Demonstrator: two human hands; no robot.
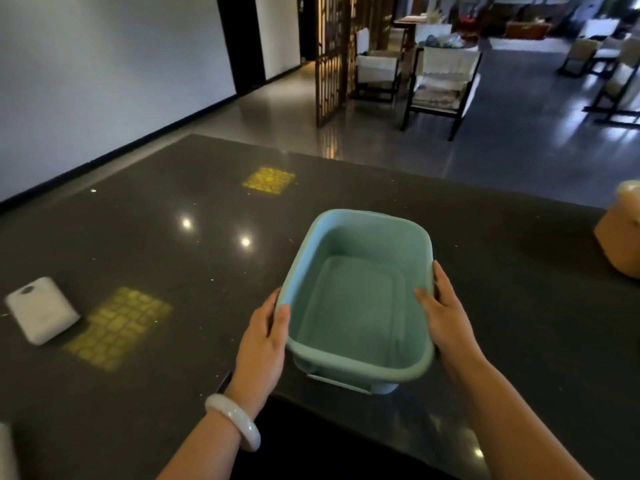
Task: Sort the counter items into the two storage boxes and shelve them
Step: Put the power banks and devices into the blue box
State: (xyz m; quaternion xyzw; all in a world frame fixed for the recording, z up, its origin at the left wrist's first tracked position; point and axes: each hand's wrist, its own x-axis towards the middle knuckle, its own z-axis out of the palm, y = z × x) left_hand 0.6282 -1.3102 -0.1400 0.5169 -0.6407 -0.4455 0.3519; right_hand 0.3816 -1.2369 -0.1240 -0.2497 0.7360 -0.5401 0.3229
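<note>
Green storage box (356, 299) empty, on counter (173, 237); left hand (265, 337), right hand (446, 317) grasping rims.

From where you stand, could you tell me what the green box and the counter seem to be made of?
The green box looks like moulded plastic with a matt finish: smooth rolled rim, even colour. The counter looks like polished dark stone or a composite: it mirrors ceiling lights and shows pale specks.

Dim room, glare spots on dark counter (214, 233) (ceiling lights), soft blur, bowed edges
</note>
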